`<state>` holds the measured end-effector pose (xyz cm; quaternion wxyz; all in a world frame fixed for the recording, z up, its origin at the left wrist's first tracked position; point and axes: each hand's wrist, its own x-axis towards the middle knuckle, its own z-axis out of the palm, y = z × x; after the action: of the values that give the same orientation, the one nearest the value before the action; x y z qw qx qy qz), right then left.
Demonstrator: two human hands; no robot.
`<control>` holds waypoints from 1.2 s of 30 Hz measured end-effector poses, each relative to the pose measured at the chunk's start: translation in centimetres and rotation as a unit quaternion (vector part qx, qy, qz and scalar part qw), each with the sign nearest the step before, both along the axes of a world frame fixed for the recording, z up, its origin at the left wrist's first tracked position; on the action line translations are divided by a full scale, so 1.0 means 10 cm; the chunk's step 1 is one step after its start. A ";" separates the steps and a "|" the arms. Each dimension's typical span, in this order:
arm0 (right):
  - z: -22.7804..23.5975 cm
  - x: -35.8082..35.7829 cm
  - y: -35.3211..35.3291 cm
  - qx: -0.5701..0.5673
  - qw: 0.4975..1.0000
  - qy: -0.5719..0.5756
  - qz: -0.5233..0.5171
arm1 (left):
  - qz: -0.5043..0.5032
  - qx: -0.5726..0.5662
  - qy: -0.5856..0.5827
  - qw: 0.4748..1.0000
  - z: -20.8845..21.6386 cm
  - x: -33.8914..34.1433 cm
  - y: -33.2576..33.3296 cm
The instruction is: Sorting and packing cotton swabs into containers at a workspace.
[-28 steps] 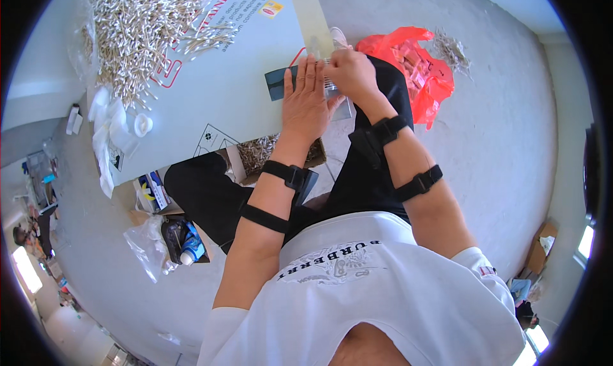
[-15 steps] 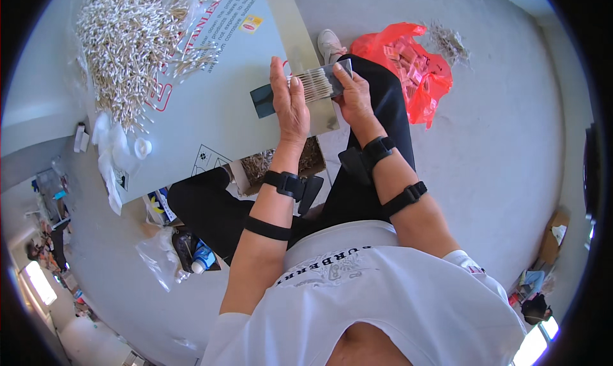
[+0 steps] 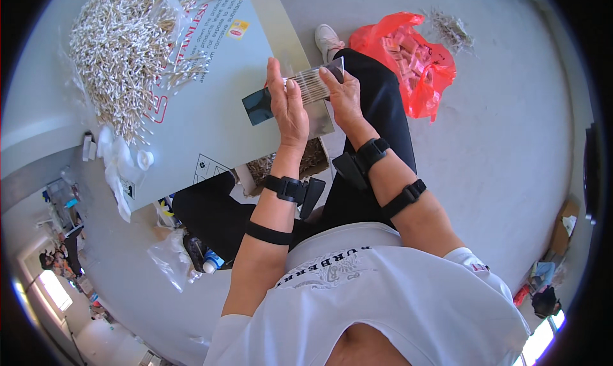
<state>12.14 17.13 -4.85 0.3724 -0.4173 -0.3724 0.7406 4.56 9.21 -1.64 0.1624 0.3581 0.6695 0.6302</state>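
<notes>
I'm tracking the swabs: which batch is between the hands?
The neat row, between the left hand and right hand; the big heap lies jumbled on the table, away from both.

Beyond the right hand (image 3: 347, 101) and to its right, an open red plastic bag (image 3: 431, 98) sits on the grey floor (image 3: 498, 142) with pink packets (image 3: 412, 53) inside; a loose heap of pale scraps (image 3: 450, 30) lies just past it. Ahead of the left hand (image 3: 290, 114) and to its left, two small yellow labels (image 3: 237, 29) show on the tabletop (image 3: 191, 133). Well to that hand's left, a white roll (image 3: 145, 160) sits beside crumpled white plastic (image 3: 116, 168). Nearer the body, left of both hands, a clear plastic bag (image 3: 171, 257) lies near a white-capped blue bottle (image 3: 212, 262). Far right of both hands stands a cardboard box (image 3: 565, 228).
</notes>
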 end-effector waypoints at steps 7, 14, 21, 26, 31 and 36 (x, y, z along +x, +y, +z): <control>0.08 0.08 -0.02 -0.047 0.997 0.058 0.020 | 0.087 -0.046 0.059 0.993 -0.03 -0.47 -0.02; 0.10 0.06 0.00 -0.103 0.993 0.043 0.039 | 0.108 -0.250 0.186 0.944 0.13 -1.73 0.40; 0.08 0.07 0.04 -0.113 0.992 0.033 0.037 | 0.133 -0.460 0.228 0.848 0.19 -1.73 0.80; 0.04 0.11 0.15 -0.030 0.999 0.005 -0.036 | -0.015 -0.410 0.277 0.869 0.21 -1.31 0.83; 0.07 0.10 0.22 0.002 0.996 -0.010 -0.084 | -0.066 -0.314 0.113 0.940 0.33 -1.06 0.76; 0.11 0.13 0.16 -0.133 0.990 -0.047 0.014 | -0.049 -0.243 -0.078 0.966 0.44 -0.73 0.43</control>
<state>13.48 18.72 -3.75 0.2852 -0.4919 -0.2930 0.7686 -2.74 13.49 2.80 0.3269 0.2897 0.7696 0.4658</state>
